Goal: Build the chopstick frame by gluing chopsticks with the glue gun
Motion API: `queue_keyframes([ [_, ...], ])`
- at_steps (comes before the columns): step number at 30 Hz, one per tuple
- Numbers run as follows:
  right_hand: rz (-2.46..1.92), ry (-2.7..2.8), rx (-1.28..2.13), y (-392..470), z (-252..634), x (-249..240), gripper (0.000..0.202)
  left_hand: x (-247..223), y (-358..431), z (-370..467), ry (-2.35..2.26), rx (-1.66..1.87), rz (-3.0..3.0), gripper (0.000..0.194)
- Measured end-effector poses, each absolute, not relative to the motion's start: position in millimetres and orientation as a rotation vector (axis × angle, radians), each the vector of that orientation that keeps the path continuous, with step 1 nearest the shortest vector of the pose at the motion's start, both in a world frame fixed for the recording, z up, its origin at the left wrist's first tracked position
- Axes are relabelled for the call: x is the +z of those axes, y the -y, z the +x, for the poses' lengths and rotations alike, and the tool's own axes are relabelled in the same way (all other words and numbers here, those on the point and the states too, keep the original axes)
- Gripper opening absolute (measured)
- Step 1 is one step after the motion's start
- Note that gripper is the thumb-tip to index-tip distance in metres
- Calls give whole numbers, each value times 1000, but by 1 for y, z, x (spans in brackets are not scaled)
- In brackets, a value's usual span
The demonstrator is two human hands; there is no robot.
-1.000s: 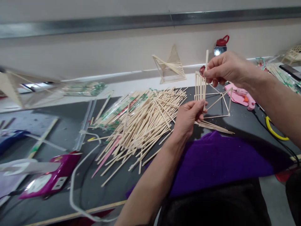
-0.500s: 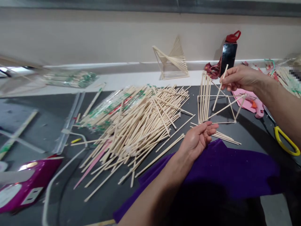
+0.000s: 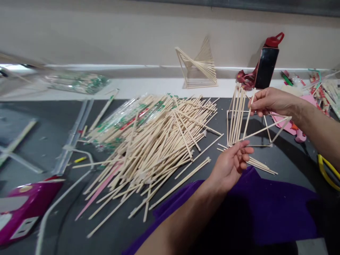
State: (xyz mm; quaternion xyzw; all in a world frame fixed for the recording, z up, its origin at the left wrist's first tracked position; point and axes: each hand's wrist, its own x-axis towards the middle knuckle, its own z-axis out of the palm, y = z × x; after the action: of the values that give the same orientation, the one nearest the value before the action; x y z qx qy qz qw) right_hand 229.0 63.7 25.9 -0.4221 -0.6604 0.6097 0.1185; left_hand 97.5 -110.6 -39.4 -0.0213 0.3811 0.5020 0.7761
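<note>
My right hand (image 3: 268, 101) pinches a pale wooden chopstick (image 3: 249, 115) near its top end. The stick slants down beside a row of similar sticks on an open chopstick frame (image 3: 235, 117); its lower tip is near the frame's bottom bar, and I cannot tell whether it touches. My left hand (image 3: 233, 161) is palm up below the frame's lower front corner, fingers loosely curled and apart, holding nothing I can see. Several loose chopsticks (image 3: 261, 165) lie just behind it. To the left spreads a large pile of chopsticks (image 3: 159, 148), some in plastic wrappers.
A finished-looking twisted stick model (image 3: 200, 69) stands against the wall. Right of it are a phone (image 3: 267, 67) and a red-capped bottle (image 3: 274, 40). A pink glue gun (image 3: 300, 136) and yellow-handled scissors (image 3: 328, 175) lie right; purple cloth (image 3: 276, 207) covers the front edge.
My right hand has lowered the chopstick toward the frame, bringing it beside the stick row. My left hand stays below the frame, its fingers slightly more curled. The camera view has shifted a little.
</note>
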Motion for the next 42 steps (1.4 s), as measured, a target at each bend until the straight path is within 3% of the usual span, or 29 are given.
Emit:
queue_keyframes([
  [8, -1229, 1946, 1792, -69, 226, 16, 16, -45, 106, 102, -808, 1089, -59, 26],
  [15, -1262, 2018, 1745, -67, 223, 19, 18, -49, 104, 107, -797, 1102, -88, 38],
  [42, -1191, 2092, 1870, -71, 214, 12, 28, -48, 104, 109, -935, 1129, -63, 27],
])
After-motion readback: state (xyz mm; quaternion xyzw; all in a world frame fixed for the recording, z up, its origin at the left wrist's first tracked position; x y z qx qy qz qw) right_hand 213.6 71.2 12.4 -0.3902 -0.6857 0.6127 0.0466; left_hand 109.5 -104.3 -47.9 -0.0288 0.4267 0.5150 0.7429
